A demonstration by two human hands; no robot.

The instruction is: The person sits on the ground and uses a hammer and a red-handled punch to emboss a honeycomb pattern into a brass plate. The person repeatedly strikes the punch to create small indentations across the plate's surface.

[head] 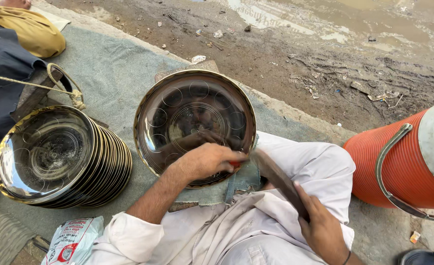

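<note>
resting on the lower rim of a shiny round metal plate [194, 122], the left hand [208, 160] is curled shut around a small red-handled tool [235, 164], only a sliver of which shows between the fingers. the plate stands tilted up on the grey mat [114, 78], its gold-edged rim leaning toward the mat's far edge, its bottom edge tucked against the person's lap in white cloth [305, 167]. the right hand [325, 228] grips a dark flat bar [278, 179], fingers wrapped over its near end, and the bar's far tip reaches up to just beside the left hand and the plate's lower right rim.

over on the mat's left side, a stack of matching plates [65, 157] lies tipped on edge, close beside the worked plate with a narrow strip of mat between them. a rope [55, 86] loops above the stack. beyond the mat's far edge runs bare muddy ground [300, 54], wide open. at the right, an orange ribbed cooler [398, 167] with a metal handle sits near the knee, crowding that side. a printed plastic bag [72, 240] lies at the near left corner.
</note>
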